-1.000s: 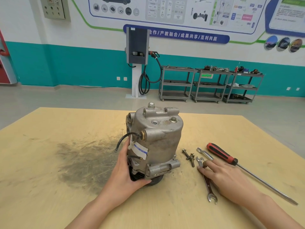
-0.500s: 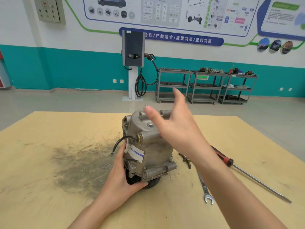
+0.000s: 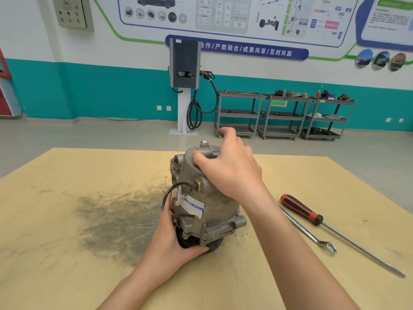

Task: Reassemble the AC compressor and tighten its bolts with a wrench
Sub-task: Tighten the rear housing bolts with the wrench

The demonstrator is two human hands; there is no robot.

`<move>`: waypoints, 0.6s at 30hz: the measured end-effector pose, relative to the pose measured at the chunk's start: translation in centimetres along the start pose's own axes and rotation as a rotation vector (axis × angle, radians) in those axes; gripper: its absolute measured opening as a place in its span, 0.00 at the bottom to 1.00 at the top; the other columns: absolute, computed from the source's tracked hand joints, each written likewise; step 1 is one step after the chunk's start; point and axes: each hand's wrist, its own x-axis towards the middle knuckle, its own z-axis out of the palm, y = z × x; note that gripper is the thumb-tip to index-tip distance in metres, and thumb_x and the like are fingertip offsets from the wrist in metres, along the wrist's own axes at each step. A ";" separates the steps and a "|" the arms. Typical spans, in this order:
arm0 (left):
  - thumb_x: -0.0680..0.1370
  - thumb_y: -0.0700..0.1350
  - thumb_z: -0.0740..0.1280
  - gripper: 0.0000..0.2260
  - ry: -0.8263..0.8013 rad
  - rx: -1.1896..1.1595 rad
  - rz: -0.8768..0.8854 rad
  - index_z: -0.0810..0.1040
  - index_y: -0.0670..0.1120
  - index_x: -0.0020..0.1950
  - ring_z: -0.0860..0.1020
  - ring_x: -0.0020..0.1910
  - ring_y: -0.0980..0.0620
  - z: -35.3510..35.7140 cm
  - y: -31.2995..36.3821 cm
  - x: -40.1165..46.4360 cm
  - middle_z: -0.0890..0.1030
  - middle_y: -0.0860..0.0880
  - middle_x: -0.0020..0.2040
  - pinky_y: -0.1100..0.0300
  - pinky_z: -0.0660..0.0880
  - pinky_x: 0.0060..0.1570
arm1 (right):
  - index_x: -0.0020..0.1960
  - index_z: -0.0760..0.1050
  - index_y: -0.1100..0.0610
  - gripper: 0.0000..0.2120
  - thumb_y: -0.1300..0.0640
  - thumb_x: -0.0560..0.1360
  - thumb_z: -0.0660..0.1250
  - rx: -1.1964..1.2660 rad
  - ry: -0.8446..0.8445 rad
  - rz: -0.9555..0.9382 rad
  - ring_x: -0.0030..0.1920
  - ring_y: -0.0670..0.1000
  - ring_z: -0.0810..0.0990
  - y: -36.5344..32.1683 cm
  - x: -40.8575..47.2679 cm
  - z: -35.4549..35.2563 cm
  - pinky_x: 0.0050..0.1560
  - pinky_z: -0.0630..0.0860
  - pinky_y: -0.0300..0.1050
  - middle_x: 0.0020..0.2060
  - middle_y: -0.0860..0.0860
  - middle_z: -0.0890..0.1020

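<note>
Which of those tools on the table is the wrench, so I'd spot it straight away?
On the yellow table, look right of the grey compressor. Two long tools lie side by side; the wrench is the nearer, all bare metal with a ring end, while the screwdriver has a red-and-black handle.

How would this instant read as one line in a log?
left hand: grips compressor base | right hand: grips its top | wrench, screwdriver: on table
</note>
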 end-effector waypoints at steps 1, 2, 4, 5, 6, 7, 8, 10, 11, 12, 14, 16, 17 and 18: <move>0.55 0.68 0.79 0.59 0.004 -0.025 -0.008 0.39 0.76 0.71 0.65 0.68 0.72 0.1 -0.1 0.0 0.62 0.78 0.68 0.62 0.66 0.65 | 0.72 0.58 0.48 0.33 0.37 0.72 0.63 0.016 -0.002 -0.010 0.66 0.55 0.67 0.2 0.1 0.0 0.55 0.66 0.52 0.68 0.49 0.70; 0.54 0.67 0.80 0.61 0.007 -0.050 -0.019 0.38 0.75 0.72 0.65 0.69 0.71 0.1 -0.2 0.0 0.62 0.78 0.68 0.60 0.66 0.66 | 0.72 0.58 0.47 0.32 0.37 0.72 0.63 0.029 -0.007 -0.024 0.66 0.54 0.67 0.4 0.3 -0.1 0.53 0.65 0.51 0.68 0.47 0.71; 0.53 0.65 0.82 0.64 0.016 -0.080 -0.045 0.38 0.72 0.74 0.64 0.70 0.71 0.2 -0.3 0.1 0.62 0.76 0.69 0.55 0.65 0.70 | 0.72 0.59 0.45 0.32 0.37 0.72 0.64 0.050 -0.033 -0.055 0.66 0.53 0.68 0.9 0.5 -0.3 0.51 0.64 0.50 0.67 0.46 0.71; 0.52 0.64 0.82 0.65 0.020 -0.095 -0.056 0.39 0.71 0.74 0.65 0.70 0.70 0.2 -0.4 0.1 0.63 0.74 0.70 0.53 0.65 0.71 | 0.72 0.59 0.45 0.32 0.37 0.72 0.64 0.064 -0.052 -0.072 0.66 0.52 0.68 1.1 0.7 -0.4 0.51 0.64 0.50 0.68 0.46 0.71; 0.52 0.64 0.83 0.65 0.022 -0.111 -0.065 0.39 0.72 0.74 0.65 0.70 0.69 0.1 -0.5 0.2 0.63 0.73 0.71 0.51 0.65 0.71 | 0.71 0.59 0.44 0.31 0.38 0.72 0.65 0.083 -0.073 -0.089 0.67 0.52 0.68 1.3 0.8 -0.5 0.52 0.65 0.50 0.68 0.45 0.71; 0.51 0.63 0.83 0.65 0.020 -0.120 -0.072 0.39 0.74 0.72 0.65 0.70 0.68 0.1 -0.5 0.2 0.62 0.73 0.71 0.52 0.65 0.71 | 0.71 0.60 0.44 0.31 0.38 0.72 0.66 0.107 -0.099 -0.107 0.67 0.52 0.68 1.5 1.0 -0.7 0.55 0.66 0.51 0.69 0.45 0.71; 0.51 0.63 0.83 0.64 0.018 -0.118 -0.072 0.39 0.76 0.71 0.65 0.70 0.69 0.0 -0.6 0.2 0.61 0.75 0.71 0.53 0.65 0.71 | 0.71 0.60 0.43 0.31 0.38 0.73 0.66 0.131 -0.132 -0.125 0.67 0.52 0.68 1.7 1.2 -0.9 0.58 0.67 0.52 0.69 0.44 0.70; 0.52 0.63 0.83 0.64 0.011 -0.105 -0.062 0.39 0.75 0.72 0.63 0.71 0.70 0.0 -0.5 0.1 0.58 0.77 0.70 0.55 0.64 0.70 | 0.70 0.61 0.42 0.29 0.39 0.73 0.67 0.172 -0.215 -0.159 0.67 0.50 0.69 2.2 1.7 -1.4 0.64 0.67 0.55 0.70 0.44 0.70; 0.52 0.62 0.84 0.64 0.008 -0.106 -0.058 0.39 0.75 0.72 0.63 0.71 0.70 0.0 -0.5 0.1 0.58 0.77 0.70 0.56 0.64 0.70 | 0.70 0.61 0.42 0.29 0.39 0.73 0.67 0.189 -0.261 -0.179 0.67 0.49 0.69 2.4 2.0 -1.6 0.66 0.67 0.55 0.70 0.43 0.69; 0.52 0.60 0.84 0.64 0.007 -0.109 -0.055 0.39 0.76 0.71 0.63 0.71 0.70 0.0 -0.5 0.1 0.58 0.77 0.70 0.58 0.64 0.69 | 0.69 0.61 0.42 0.28 0.40 0.74 0.68 0.210 -0.305 -0.200 0.66 0.48 0.69 2.6 2.3 -1.7 0.67 0.67 0.54 0.70 0.43 0.70; 0.53 0.56 0.84 0.63 0.014 -0.108 -0.052 0.39 0.78 0.69 0.64 0.69 0.72 0.0 -0.6 0.1 0.59 0.79 0.69 0.66 0.65 0.65 | 0.69 0.62 0.44 0.27 0.43 0.75 0.69 0.264 -0.384 -0.240 0.66 0.45 0.69 3.1 2.9 -1.9 0.69 0.66 0.51 0.69 0.42 0.70; 0.53 0.55 0.83 0.62 0.028 -0.108 -0.052 0.40 0.80 0.68 0.64 0.68 0.73 0.0 -0.6 0.1 0.60 0.80 0.67 0.73 0.65 0.61 | 0.70 0.62 0.46 0.27 0.46 0.75 0.69 0.299 -0.450 -0.279 0.67 0.43 0.69 3.5 3.6 -2.0 0.69 0.66 0.48 0.68 0.42 0.71; 0.53 0.55 0.83 0.62 0.032 -0.116 -0.051 0.40 0.80 0.68 0.65 0.68 0.73 0.0 -0.6 0.1 0.60 0.80 0.66 0.73 0.65 0.61 | 0.70 0.62 0.47 0.27 0.47 0.75 0.70 0.308 -0.478 -0.298 0.67 0.42 0.69 3.6 3.9 -2.0 0.69 0.66 0.46 0.68 0.42 0.72; 0.53 0.56 0.83 0.62 0.032 -0.129 -0.052 0.41 0.79 0.68 0.65 0.68 0.72 0.0 -0.6 0.1 0.61 0.80 0.66 0.70 0.65 0.63 | 0.70 0.62 0.48 0.28 0.47 0.75 0.70 0.319 -0.504 -0.313 0.67 0.41 0.70 3.7 4.2 -2.0 0.68 0.67 0.43 0.68 0.43 0.72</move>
